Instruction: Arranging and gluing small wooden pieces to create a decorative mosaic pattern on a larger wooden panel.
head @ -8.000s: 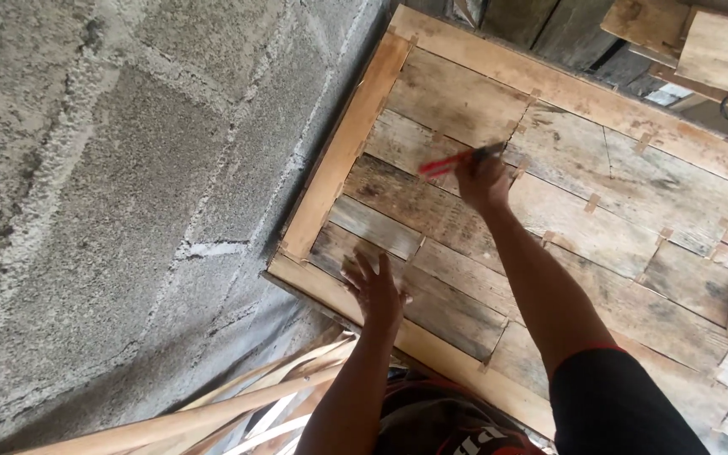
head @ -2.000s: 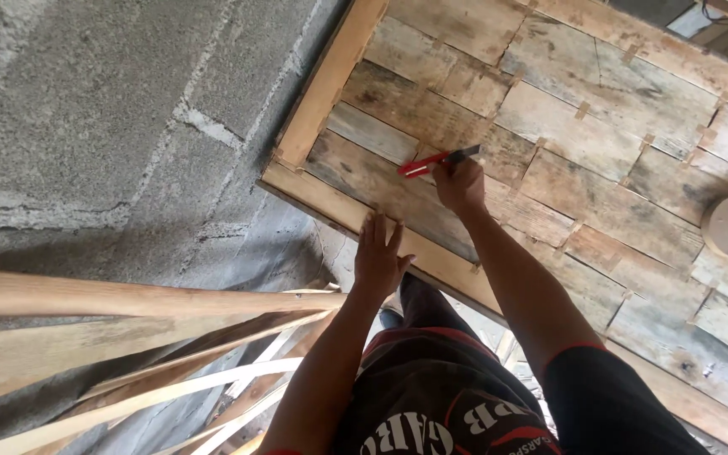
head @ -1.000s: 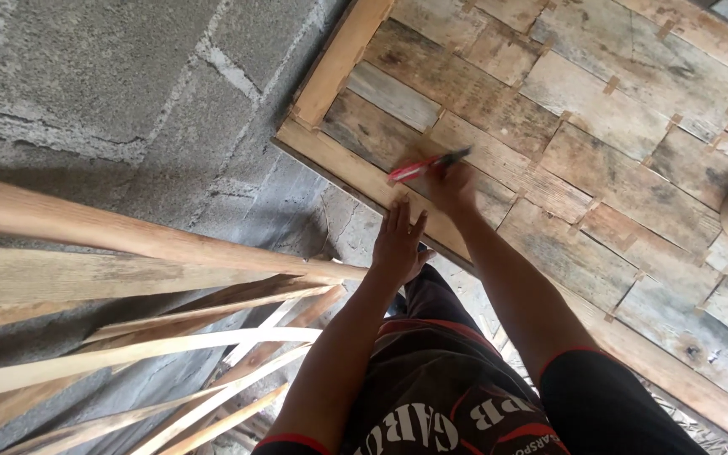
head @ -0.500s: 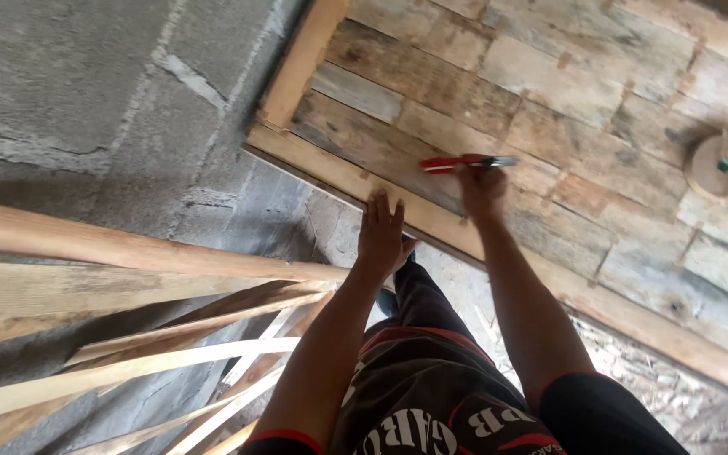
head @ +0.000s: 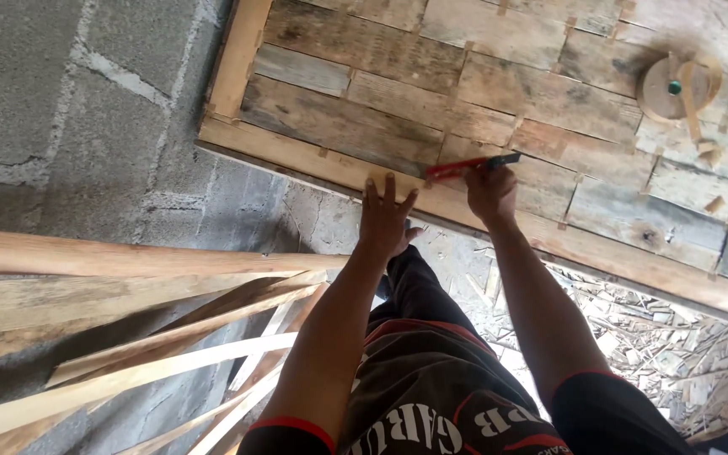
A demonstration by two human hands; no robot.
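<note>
Where the right hand (head: pixel 489 190) closes around it, the red pencil (head: pixel 465 166) lies nearly level with its dark tip pointing right, resting on the pale lower rail of the wooden panel (head: pixel 364 126). That panel is built of rough, weathered planks in grey and brown, laid in staggered rows inside a smoother, light-coloured frame. The left hand (head: pixel 387 217) is spread flat, all fingers straight, palm pressed on the same lower rail just left of the pencil; it grips nothing. Both forearms reach straight out from the body, the right one a little further.

Compared with half a second ago, the panel sits higher in view, the 2 hands are closer together, and the pencil has dropped from the planks to the frame rail.

Further out, a round wooden disc (head: pixel 672 87) lies on the planks at upper right. Pale, curved wood strips (head: pixel 153 354) fan across the lower left over a grey block wall (head: pixel 61 109). Wood chips and scraps (head: pixel 667 345) litter the ground under the panel's edge.
</note>
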